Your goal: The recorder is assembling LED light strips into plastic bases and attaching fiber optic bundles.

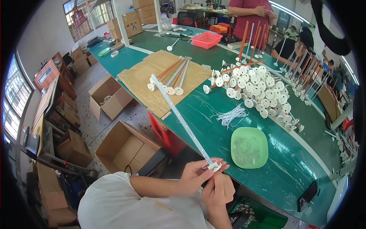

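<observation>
Open brown cartons (126,147) left of hands; left hand (194,176) and right hand (218,187) pinch white connector (214,165) on long strip (179,116).

Open brown cardboard boxes (126,147) stand on the floor left of the desk; closed brown cartons (131,21) are stacked far behind; a dark phone (308,195) lies at the desk's near edge.

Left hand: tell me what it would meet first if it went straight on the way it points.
The left hand points right, toward the green plate on the green table. The plate looks first in line, though depth is unclear.
</observation>
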### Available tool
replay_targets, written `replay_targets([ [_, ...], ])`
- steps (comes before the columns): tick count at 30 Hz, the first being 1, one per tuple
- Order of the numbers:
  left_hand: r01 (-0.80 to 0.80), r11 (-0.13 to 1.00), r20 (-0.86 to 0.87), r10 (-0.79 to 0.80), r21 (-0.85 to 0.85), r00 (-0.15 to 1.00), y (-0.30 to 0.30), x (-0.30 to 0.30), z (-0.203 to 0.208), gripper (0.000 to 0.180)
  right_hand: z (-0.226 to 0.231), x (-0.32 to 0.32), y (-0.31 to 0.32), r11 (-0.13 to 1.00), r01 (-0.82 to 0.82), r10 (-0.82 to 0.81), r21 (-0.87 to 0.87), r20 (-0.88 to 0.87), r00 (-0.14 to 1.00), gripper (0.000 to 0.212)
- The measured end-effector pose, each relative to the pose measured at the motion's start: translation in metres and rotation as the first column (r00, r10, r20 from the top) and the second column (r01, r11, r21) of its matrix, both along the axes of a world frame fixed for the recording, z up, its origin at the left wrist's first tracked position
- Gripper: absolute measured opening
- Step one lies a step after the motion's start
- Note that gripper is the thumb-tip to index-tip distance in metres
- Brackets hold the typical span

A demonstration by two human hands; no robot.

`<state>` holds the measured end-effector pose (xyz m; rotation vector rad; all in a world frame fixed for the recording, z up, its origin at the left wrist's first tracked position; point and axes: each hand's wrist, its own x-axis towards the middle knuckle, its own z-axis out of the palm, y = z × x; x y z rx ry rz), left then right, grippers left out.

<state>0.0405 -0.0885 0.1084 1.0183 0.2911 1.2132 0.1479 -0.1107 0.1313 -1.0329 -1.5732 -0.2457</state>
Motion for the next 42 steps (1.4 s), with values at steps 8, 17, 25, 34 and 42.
replay_targets([
  [8, 0.073, 0.993, 0.046, -0.069, -0.093, 0.997, -0.001, 0.000, 0.006, 0.052, -0.005, -0.001, 0.002, 0.996, -0.071, 0.058, -0.059, -0.202, 0.978, 0.009],
  [17, 0.231, 0.968, -0.148, -0.244, -0.101, 0.958, 0.015, -0.008, 0.019, 0.051, -0.010, 0.015, -0.001, 0.962, -0.250, 0.167, -0.110, -0.487, 0.857, 0.013],
  [25, 0.183, 0.983, -0.150, -0.186, -0.031, 0.971, 0.012, -0.014, 0.009, 0.048, -0.001, 0.019, -0.010, 0.993, -0.071, 0.047, -0.094, -0.241, 0.969, 0.019],
  [34, 0.173, 0.978, -0.030, -0.177, -0.116, 0.984, 0.012, -0.008, 0.002, 0.050, -0.008, 0.008, -0.005, 0.987, -0.090, 0.041, -0.132, -0.336, 0.941, 0.018],
  [42, 0.172, 0.971, 0.024, -0.170, -0.167, 0.985, 0.016, -0.006, 0.005, 0.055, -0.014, 0.014, -0.002, 0.963, -0.228, 0.120, -0.141, -0.535, 0.836, 0.016],
])
